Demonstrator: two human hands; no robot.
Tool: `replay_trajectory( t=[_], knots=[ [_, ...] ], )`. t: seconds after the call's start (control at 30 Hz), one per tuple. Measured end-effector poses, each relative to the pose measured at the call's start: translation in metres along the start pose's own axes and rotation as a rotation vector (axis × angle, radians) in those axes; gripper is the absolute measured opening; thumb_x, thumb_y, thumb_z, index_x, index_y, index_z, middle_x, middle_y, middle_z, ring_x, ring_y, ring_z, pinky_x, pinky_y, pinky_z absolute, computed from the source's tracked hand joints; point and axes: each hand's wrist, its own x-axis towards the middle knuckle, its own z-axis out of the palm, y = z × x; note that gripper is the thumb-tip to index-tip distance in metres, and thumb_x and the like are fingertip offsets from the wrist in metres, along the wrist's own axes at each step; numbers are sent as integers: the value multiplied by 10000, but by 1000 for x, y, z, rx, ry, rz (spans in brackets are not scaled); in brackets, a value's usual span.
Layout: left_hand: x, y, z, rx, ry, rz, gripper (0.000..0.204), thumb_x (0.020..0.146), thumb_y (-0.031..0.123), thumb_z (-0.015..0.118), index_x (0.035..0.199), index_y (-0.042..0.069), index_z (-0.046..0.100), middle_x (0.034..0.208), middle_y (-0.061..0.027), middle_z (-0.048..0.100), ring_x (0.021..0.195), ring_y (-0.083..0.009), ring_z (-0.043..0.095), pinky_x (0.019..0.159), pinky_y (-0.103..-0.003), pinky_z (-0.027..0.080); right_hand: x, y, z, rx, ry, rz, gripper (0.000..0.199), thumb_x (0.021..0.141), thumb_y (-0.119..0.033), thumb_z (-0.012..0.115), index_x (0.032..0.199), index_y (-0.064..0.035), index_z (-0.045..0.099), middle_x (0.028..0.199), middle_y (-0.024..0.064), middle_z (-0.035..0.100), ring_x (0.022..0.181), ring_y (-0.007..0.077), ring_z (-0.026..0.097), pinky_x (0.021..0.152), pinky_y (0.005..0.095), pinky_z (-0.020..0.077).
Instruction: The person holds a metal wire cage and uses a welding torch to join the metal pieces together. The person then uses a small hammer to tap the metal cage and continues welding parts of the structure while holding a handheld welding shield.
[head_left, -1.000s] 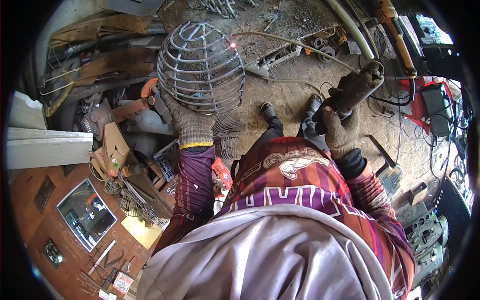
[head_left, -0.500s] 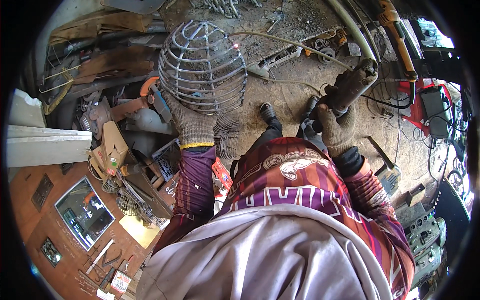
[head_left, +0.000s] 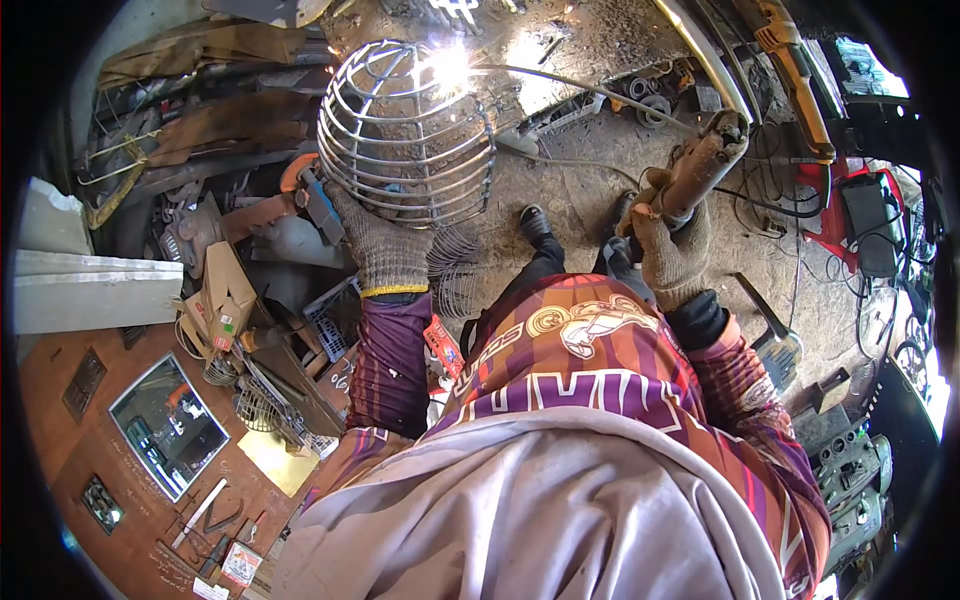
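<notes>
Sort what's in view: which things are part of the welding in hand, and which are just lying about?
In use: wire cage, gripped by the left hand; electrode holder in the right hand; its rod reaches the bright arc.

Lying about: yellow power tool, red machine, cardboard box.

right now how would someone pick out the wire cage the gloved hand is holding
Start at the dirt floor ahead of the person's feet, then follow the left hand up. It grips the base of a dome-shaped wire cage of bent rings and ribs. A bright welding glare on its top sets it apart from the scrap beside it.
</notes>
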Motion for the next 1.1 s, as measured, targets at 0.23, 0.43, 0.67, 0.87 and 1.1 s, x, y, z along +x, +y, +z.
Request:
replay_trajectory(
  t=[0.23,0.43,0.67,0.87,1.1],
  knots=[
    [2,-2,5,71,99,29,748,873,690,405,1398,157,418,1431,-110,424,1245,-354,467,982,-562,433,-2,-18,4,-191,25,47,455,834,-87,678,1213,38,460,821,61,622,690,125,605,624,265,490],
    [-4,-1,9,33,28,2,723,897,645,443,1436,170,366,1472,-110,362,1290,-348,420,1021,-553,412,-2,-16,2,-210,42,43,465,835,-131,690,1205,43,471,813,61,623,692,130,607,633,274,492],
    [2,-2,2,42,88,32,709,898,652,405,1407,159,408,1445,-99,416,1280,-340,435,1039,-545,386,-1,-16,5,-211,37,4,461,837,-131,686,1206,44,473,812,60,616,678,130,604,615,270,491],
    [1,-1,4,50,57,24,692,902,641,414,1410,171,407,1457,-81,407,1285,-324,435,1046,-525,383,7,-25,7,-11,52,157,445,848,-148,665,1206,33,473,762,56,584,622,142,587,565,288,499],
    [-2,-1,11,25,81,17,681,900,636,424,1401,175,416,1429,-99,430,1271,-315,449,1025,-520,408,0,-25,-3,-197,-10,104,454,863,-239,637,1199,22,479,826,104,602,652,168,620,581,296,521]
  ],
)
